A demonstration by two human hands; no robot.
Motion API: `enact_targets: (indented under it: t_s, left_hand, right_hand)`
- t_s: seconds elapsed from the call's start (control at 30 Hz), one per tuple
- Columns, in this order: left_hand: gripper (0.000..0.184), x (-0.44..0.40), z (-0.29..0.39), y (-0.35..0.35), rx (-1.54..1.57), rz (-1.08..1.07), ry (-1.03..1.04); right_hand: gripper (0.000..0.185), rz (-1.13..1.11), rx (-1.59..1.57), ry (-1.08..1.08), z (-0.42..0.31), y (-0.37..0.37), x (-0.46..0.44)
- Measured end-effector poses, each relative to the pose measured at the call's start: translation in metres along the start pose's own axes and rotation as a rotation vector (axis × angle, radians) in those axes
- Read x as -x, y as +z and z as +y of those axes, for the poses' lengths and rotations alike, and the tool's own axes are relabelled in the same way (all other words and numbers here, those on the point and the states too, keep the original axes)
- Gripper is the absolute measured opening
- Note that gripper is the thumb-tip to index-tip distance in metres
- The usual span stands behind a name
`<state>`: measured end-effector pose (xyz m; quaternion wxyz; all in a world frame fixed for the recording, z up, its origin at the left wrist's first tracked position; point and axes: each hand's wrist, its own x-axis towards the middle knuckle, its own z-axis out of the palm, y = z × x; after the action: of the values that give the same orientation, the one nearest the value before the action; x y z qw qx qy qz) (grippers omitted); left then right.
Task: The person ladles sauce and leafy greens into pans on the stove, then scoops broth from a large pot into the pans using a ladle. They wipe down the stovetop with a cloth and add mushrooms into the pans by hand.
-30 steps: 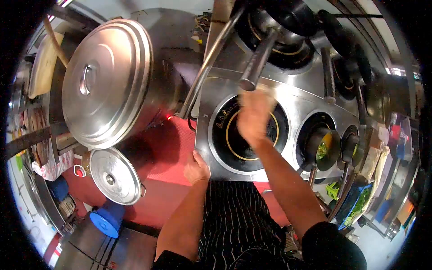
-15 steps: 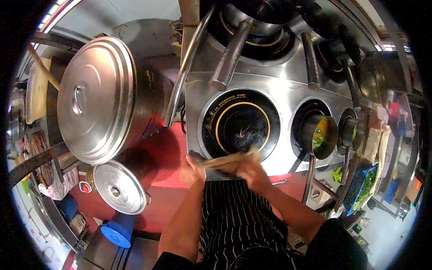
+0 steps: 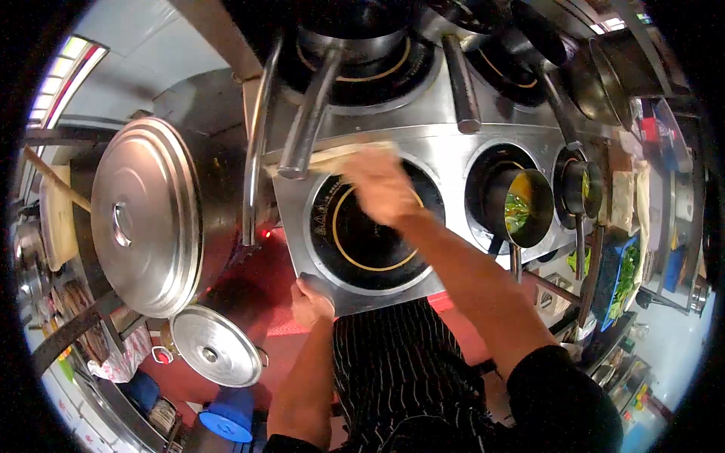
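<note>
My right hand (image 3: 375, 181), blurred by motion, presses a pale cloth (image 3: 332, 158) on the steel stovetop (image 3: 434, 155), along the back left of the near round hob (image 3: 370, 234). The cloth reaches left beneath a pan handle (image 3: 306, 128). At the stove's front left corner, my left hand (image 3: 311, 303) is closed against the edge, its thumb pointing up. Some of its fingers are hidden. Nothing stands on the near hob, a black disc with a yellow ring.
Pans with long handles stand on the back hobs. To the right, a saucepan (image 3: 519, 208) and a smaller saucepan (image 3: 583, 189) hold greens. On the left are a large lidded stockpot (image 3: 147, 219), a smaller lidded pot (image 3: 215, 347) and a blue bucket (image 3: 228, 415). A metal rail (image 3: 260, 151) runs alongside.
My right hand has carried the cloth from the stove's front edge, near my left hand, to behind the near hob. My left hand stays at the corner. The view has shifted.
</note>
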<state>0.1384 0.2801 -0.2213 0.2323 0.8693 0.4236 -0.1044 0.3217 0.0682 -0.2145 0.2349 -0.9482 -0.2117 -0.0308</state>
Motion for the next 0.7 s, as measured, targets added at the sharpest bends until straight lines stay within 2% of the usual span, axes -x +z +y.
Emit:
enact_targets:
  t_s: [0.03, 0.1, 0.13, 0.2, 0.27, 0.3, 0.33, 0.37, 0.47, 0.53, 0.63, 0.7]
  left_hand:
    - [0.052, 0.002, 0.003, -0.004, 0.012, -0.019, 0.006]
    - [0.052, -0.002, -0.001, -0.003, 0.037, -0.047, 0.0]
    - [0.052, -0.004, -0.004, -0.003, 0.041, -0.044, -0.011]
    - [0.052, -0.004, -0.004, -0.004, 0.05, -0.113, 0.004]
    - [0.053, -0.003, 0.003, -0.007, 0.057, -0.12, -0.026]
    - [0.053, -0.001, 0.004, -0.007, 0.051, -0.086, -0.016]
    - [0.053, 0.001, 0.004, -0.007, 0.045, -0.051, -0.005]
    - [0.053, 0.0, 0.003, -0.007, 0.031, -0.082, -0.029]
    - [0.052, 0.0, 0.006, -0.011, 0.045, -0.071, 0.041]
    - [0.051, 0.002, 0.01, -0.012, 0.044, -0.066, 0.006]
    - [0.05, -0.003, 0.0, -0.007, 0.0, -0.075, -0.021]
    - [0.049, -0.008, -0.009, 0.001, -0.044, -0.112, -0.024]
  right_hand:
    - [0.03, 0.275, 0.089, -0.044, 0.024, -0.011, 0.023]
    - [0.034, 0.065, 0.178, 0.399, 0.076, -0.037, 0.063]
    - [0.033, 0.265, 0.298, 0.356, 0.087, -0.05, 0.07]
    - [0.039, 0.357, 0.422, 0.507, 0.096, -0.034, 0.072]
    - [0.039, 0.275, 0.049, 0.485, 0.062, 0.008, 0.072]
    - [0.037, 0.276, 0.077, 0.187, 0.015, -0.001, 0.047]
    - [0.036, 0.258, 0.003, 0.043, -0.013, 0.021, 0.047]
    - [0.035, 0.089, -0.097, -0.114, -0.039, 0.016, 0.038]
    - [0.041, 0.089, -0.441, 0.066, -0.064, 0.006, 0.028]
    - [0.045, 0.283, -0.455, 0.161, -0.063, -0.04, 0.017]
    - [0.048, 0.429, -0.225, 0.163, -0.042, -0.106, -0.004]
    - [0.051, 0.489, -0.054, 0.17, -0.016, -0.103, -0.025]
